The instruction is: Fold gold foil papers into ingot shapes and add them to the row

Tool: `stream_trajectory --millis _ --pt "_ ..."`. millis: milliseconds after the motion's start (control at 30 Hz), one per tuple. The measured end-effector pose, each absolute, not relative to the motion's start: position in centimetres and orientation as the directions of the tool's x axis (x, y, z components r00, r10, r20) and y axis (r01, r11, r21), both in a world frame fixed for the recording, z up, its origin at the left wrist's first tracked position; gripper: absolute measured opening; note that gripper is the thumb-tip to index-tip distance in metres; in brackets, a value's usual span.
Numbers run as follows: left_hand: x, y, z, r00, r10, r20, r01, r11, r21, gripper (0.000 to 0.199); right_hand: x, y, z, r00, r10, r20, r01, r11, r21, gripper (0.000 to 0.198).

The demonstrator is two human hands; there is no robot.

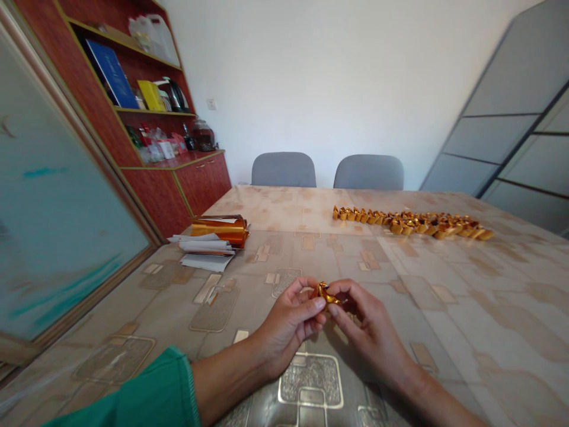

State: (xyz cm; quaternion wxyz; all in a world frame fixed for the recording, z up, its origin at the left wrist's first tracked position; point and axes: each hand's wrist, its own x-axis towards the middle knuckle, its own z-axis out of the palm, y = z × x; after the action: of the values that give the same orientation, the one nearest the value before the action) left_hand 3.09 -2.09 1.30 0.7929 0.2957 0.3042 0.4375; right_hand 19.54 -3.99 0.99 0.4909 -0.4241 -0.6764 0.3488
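Between my two hands is a small folded gold foil paper piece [328, 294], held a little above the table near its front middle. My left hand [296, 317] pinches its left side between thumb and fingers. On the other side, the thumb and index finger of my right hand [371, 320] close on its right end. The piece looks curled and shiny; its underside is hidden by my fingers. Several finished-looking gold foil folded pieces [413, 224] stand in rows at the far right of the table. To the left lies a curled stack of gold foil sheets [217, 230].
White and grey paper slips [207, 252] lie in front of the foil stack. A patterned cover spreads over the table [275, 213]. Two grey chairs [283, 169] stand behind it, against a white wall. A red-brown cabinet [173, 184] with shelves is at the left.
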Motion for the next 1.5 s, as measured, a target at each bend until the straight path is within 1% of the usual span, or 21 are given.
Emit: stream_trajectory --millis 67,133,200,267,333,367,433,533,633,867,1067,1133,1167,1200,1233,1267,1333,1367,1400,1433,1500 --pt "3.1 -2.1 1.2 0.433 0.875 -0.217 -0.512 0.436 0.74 0.049 19.4 -4.1 0.9 -0.165 0.909 0.382 0.248 0.414 -0.876 0.011" --pt "3.1 -2.2 1.3 0.441 0.875 -0.202 -0.467 0.416 0.781 0.05 19.5 -4.1 0.8 -0.145 0.903 0.405 0.283 0.43 -0.857 0.011" --pt "2.9 -2.2 1.5 0.433 0.88 -0.197 -0.396 0.382 0.835 0.05 20.4 -3.6 0.9 -0.102 0.896 0.433 0.355 0.439 -0.825 0.01" --pt "2.6 -2.3 1.8 0.41 0.89 -0.201 -0.339 0.353 0.872 0.047 22.3 -2.3 1.1 -0.075 0.883 0.463 0.477 0.44 -0.761 0.011" --pt "2.1 -2.5 2.1 0.405 0.891 -0.205 -0.304 0.343 0.889 0.041 25.3 -0.2 1.3 -0.085 0.867 0.491 0.648 0.422 -0.634 0.012" --pt "1.8 -2.6 2.2 0.414 0.886 -0.21 -0.287 0.346 0.893 0.038 27.1 1.1 1.4 -0.095 0.869 0.486 0.761 0.378 -0.527 0.013" --pt "1.0 -2.8 2.2 0.432 0.874 -0.22 -0.25 0.35 0.903 0.03 30.6 3.8 1.3 -0.075 0.886 0.457 0.956 0.194 -0.219 0.016" --pt "-0.3 -3.2 1.8 0.436 0.873 -0.219 -0.203 0.332 0.921 0.022 34.7 7.3 0.7 0.012 0.885 0.465 0.993 0.043 -0.107 0.02" --pt "-1.5 -3.3 1.4 0.42 0.884 -0.206 -0.185 0.306 0.934 0.021 36.5 9.5 0.0 0.071 0.877 0.475 0.997 -0.073 -0.015 0.022" --pt "-3.5 -2.7 2.1 0.351 0.914 -0.205 -0.122 0.262 0.957 0.021 37.5 12.4 -0.2 0.073 0.864 0.498 0.974 -0.17 0.152 0.02" --pt "-4.9 -3.0 1.6 0.395 0.9 -0.187 0.016 0.196 0.98 0.023 38.7 14.3 0.2 0.074 0.871 0.487 0.967 -0.182 0.179 0.018" --pt "-6.1 -2.7 2.1 0.368 0.919 -0.143 0.095 0.116 0.989 0.021 38.8 14.7 0.3 0.066 0.87 0.488 0.973 -0.166 0.164 0.016" --pt "-7.0 -2.1 2.7 0.327 0.941 -0.092 0.159 0.041 0.986 0.02 38.8 14.8 0.3 0.067 0.867 0.494 0.975 -0.162 0.152 0.016" --pt "-8.2 -1.3 3.5 0.272 0.962 0.004 0.259 -0.077 0.963 0.019 38.7 14.9 0.4 0.069 0.863 0.501 0.977 -0.16 0.141 0.018" --pt "-9.7 -0.1 4.4 0.267 0.954 0.14 0.373 -0.236 0.897 0.019 38.6 14.9 0.4 0.074 0.857 0.51 0.979 -0.161 0.129 0.02" --pt "-11.4 1.4 5.4 0.265 0.929 0.257 0.491 -0.359 0.793 0.018 38.6 14.9 0.5 0.079 0.849 0.522 0.98 -0.163 0.117 0.022" --pt "-15.3 4.9 7.1 0.2 0.876 0.438 0.664 -0.45 0.597 0.017 38.3 14.8 0.7 0.074 0.833 0.548 0.982 -0.156 0.105 0.023" --pt "-17.3 6.8 7.7 0.213 0.853 0.476 0.728 -0.464 0.505 0.02 38.1 14.6 0.8 0.067 0.824 0.563 0.983 -0.149 0.102 0.023" --pt "-19.1 8.6 8.0 0.266 0.845 0.465 0.776 -0.474 0.416 0.025 37.9 14.3 1.0 0.056 0.817 0.574 0.985 -0.139 0.102 0.024" --pt "-20.6 10.3 8.2 0.35 0.848 0.398 0.798 -0.492 0.347 0.029 37.7 13.9 1.1 0.045 0.811 0.583 0.986 -0.129 0.102 0.025" --pt "-22.7 12.9 7.9 0.475 0.833 0.284 0.782 -0.547 0.299 0.038 37.1 13.0 1.4 0.016 0.811 0.585 0.989 -0.098 0.108 0.026"
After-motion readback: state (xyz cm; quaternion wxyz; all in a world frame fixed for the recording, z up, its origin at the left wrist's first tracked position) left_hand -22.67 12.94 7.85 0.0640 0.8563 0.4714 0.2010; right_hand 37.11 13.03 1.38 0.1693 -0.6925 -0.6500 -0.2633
